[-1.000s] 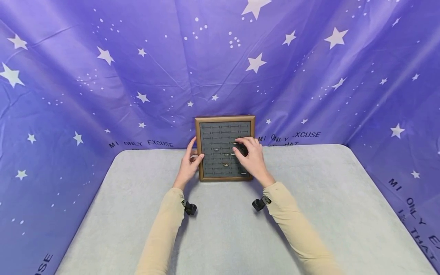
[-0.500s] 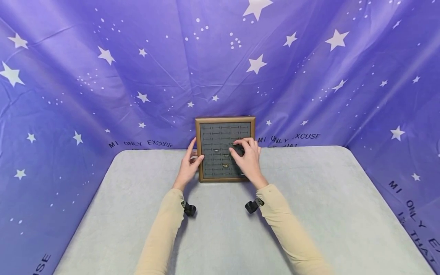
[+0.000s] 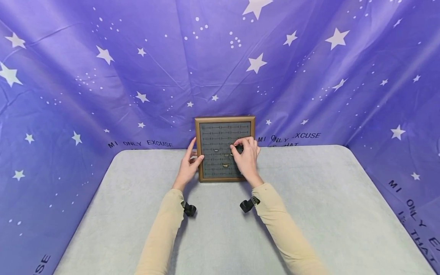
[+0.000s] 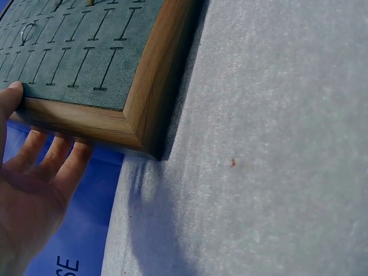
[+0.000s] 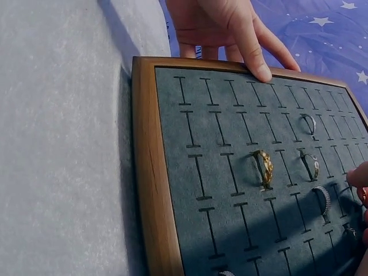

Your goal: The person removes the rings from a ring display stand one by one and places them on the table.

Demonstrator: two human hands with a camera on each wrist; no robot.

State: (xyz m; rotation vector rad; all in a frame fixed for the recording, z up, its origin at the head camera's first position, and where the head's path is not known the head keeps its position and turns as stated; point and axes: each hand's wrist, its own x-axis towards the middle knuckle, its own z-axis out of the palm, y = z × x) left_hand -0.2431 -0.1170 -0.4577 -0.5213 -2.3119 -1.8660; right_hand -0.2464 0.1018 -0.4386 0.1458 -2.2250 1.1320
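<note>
A ring display tray (image 3: 225, 119) with a wooden frame and a dark grey-green slotted pad stands tilted up at the table's back edge. My left hand (image 3: 188, 166) grips its left side, thumb on the frame's front and fingers behind. Over the right half of the pad, thumb and index finger of my right hand (image 3: 247, 158) pinch a small ring that they mostly hide; a reddish bit (image 5: 364, 196) shows there in the right wrist view. A gold ring (image 5: 265, 168), a plain silver ring (image 5: 310, 124) and a studded silver ring (image 5: 324, 202) sit in slots.
The tray stands on a pale grey cloth-covered table (image 3: 220, 229). Right behind it hangs a purple star-printed curtain (image 3: 220, 76), which also closes off both sides. Another ring (image 5: 226, 273) shows at the lower border of the right wrist view.
My right hand has moved slightly left across the pad, and its thumb and index finger have come together. My left hand and the tray have stayed in place.
</note>
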